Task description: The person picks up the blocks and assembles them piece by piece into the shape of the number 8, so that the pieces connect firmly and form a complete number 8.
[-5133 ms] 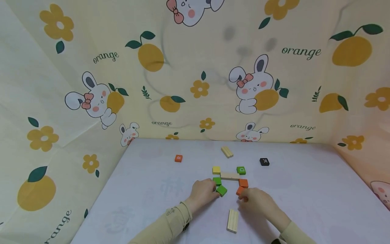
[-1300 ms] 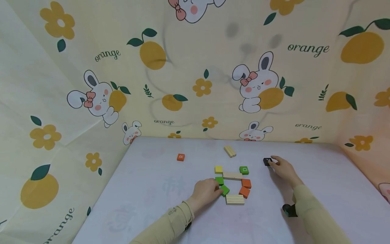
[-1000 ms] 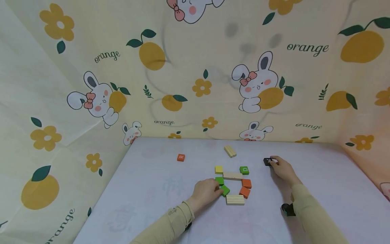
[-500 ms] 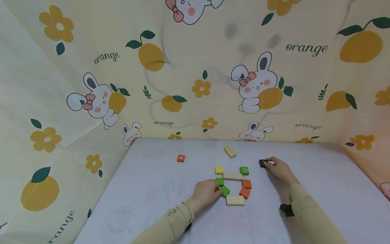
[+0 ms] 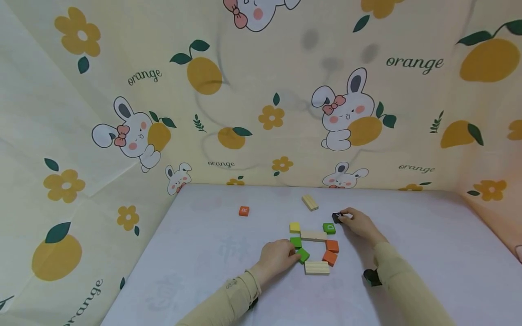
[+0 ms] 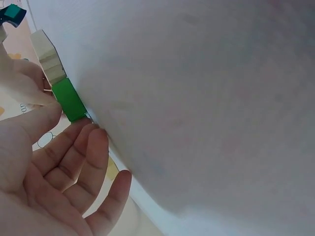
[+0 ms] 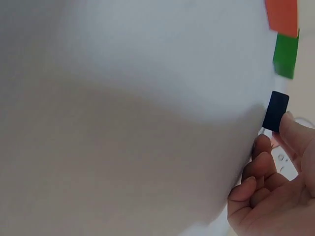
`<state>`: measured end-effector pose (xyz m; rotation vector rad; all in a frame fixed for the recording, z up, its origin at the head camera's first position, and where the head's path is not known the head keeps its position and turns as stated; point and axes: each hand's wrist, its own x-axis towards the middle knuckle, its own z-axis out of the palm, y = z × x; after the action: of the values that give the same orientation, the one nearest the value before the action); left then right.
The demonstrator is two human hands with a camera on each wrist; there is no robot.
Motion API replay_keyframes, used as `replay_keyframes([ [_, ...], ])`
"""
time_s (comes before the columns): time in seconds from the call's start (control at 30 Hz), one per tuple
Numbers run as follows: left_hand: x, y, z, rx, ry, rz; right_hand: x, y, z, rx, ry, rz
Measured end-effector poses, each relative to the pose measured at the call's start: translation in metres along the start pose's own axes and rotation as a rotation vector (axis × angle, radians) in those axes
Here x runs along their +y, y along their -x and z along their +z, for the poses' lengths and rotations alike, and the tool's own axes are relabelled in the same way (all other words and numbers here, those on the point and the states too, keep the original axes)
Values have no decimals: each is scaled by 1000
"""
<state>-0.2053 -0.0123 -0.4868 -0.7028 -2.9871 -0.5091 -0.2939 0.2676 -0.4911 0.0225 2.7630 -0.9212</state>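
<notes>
In the head view, my right hand (image 5: 362,224) pinches a black letter block (image 5: 336,218) just behind and right of the green block marked D (image 5: 329,228). The right wrist view shows the black block (image 7: 276,111) between thumb and fingers, near the table surface. My left hand (image 5: 276,258) holds a tilted green block (image 5: 302,255) between thumb and fingertips. That block touches another green block (image 5: 295,243) behind it. A pale wooden block (image 5: 316,268) lies in front, a thin wooden strip (image 5: 313,236) behind, and two orange blocks (image 5: 332,246) on the right. A yellow block (image 5: 294,227) sits behind left.
An orange block marked R (image 5: 244,211) lies at the back left of the white table (image 5: 195,253). Another wooden block (image 5: 310,203) stands apart at the back middle. A patterned cloth (image 5: 244,113) rises behind the table.
The front wooden block, earlier lying lengthwise nearer me, now lies crosswise against the arrangement. My right hand has left the orange blocks, taken the black block and moved it left. My left hand stays put.
</notes>
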Motion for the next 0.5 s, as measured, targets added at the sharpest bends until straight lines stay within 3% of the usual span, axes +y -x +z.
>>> replay_keyframes([
  [0.23,0,0,-1,-1,1,1,-16,-6,6,-38,-46,-10],
  [0.5,-2,-2,1,-24,6,-16,-26,-14,12,-68,-59,-113],
])
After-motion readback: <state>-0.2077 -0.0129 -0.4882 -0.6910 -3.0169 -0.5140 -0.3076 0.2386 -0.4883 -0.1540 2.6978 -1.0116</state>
